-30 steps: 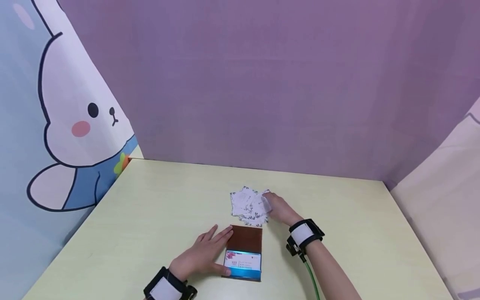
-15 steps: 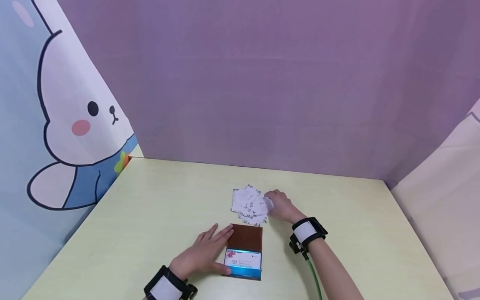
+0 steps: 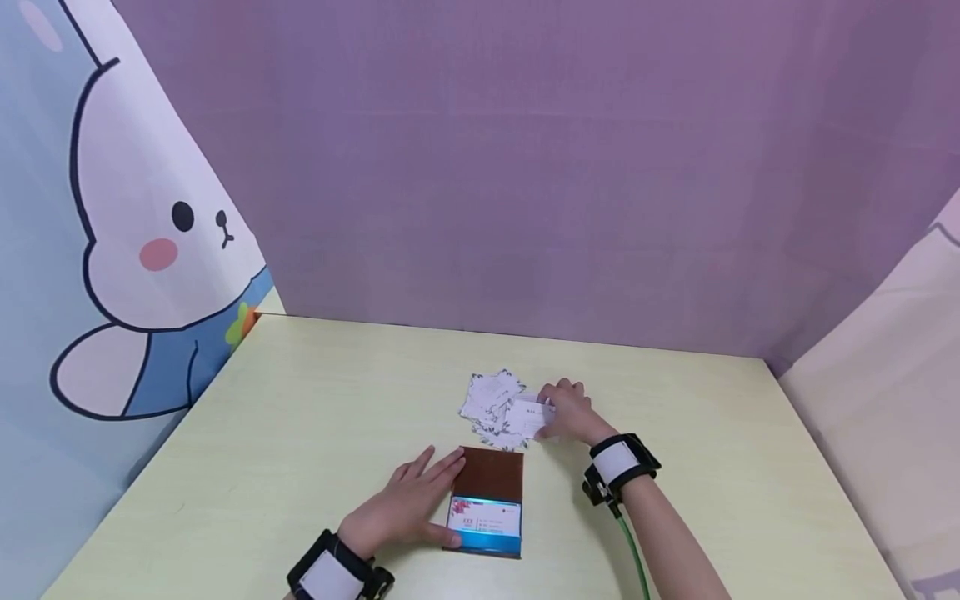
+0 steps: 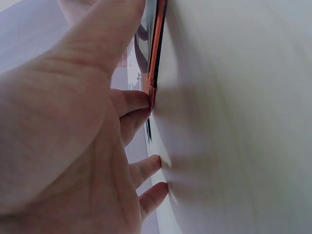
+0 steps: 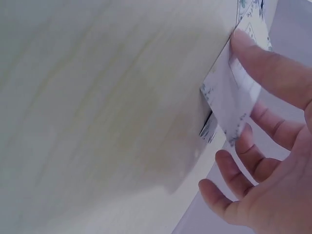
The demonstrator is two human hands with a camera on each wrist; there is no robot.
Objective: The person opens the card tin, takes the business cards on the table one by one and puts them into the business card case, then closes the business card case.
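An open brown card holder (image 3: 489,479) lies on the pale yellow table (image 3: 315,417), with a blue-and-white card (image 3: 484,525) in its near pocket. My left hand (image 3: 420,493) lies flat beside the holder's left edge; in the left wrist view its fingertips (image 4: 141,100) touch the holder's rim (image 4: 155,58). Just beyond the holder a loose pile of white patterned cards (image 3: 489,402) is spread out. At the pile's right side my right hand (image 3: 561,410) pinches one white card (image 3: 529,417). In the right wrist view that card (image 5: 229,97) sits between thumb (image 5: 273,68) and fingers, tilted up off the table.
A purple wall (image 3: 525,167) closes the table's far edge. A rabbit-print panel (image 3: 127,233) stands on the left and a pale panel (image 3: 885,375) on the right. Black-and-white bands wrap both wrists, and a green cable (image 3: 630,550) runs along my right forearm.
My right hand has taken one card from the pile's right edge and drawn it slightly toward me. The left hand and the holder have stayed put.
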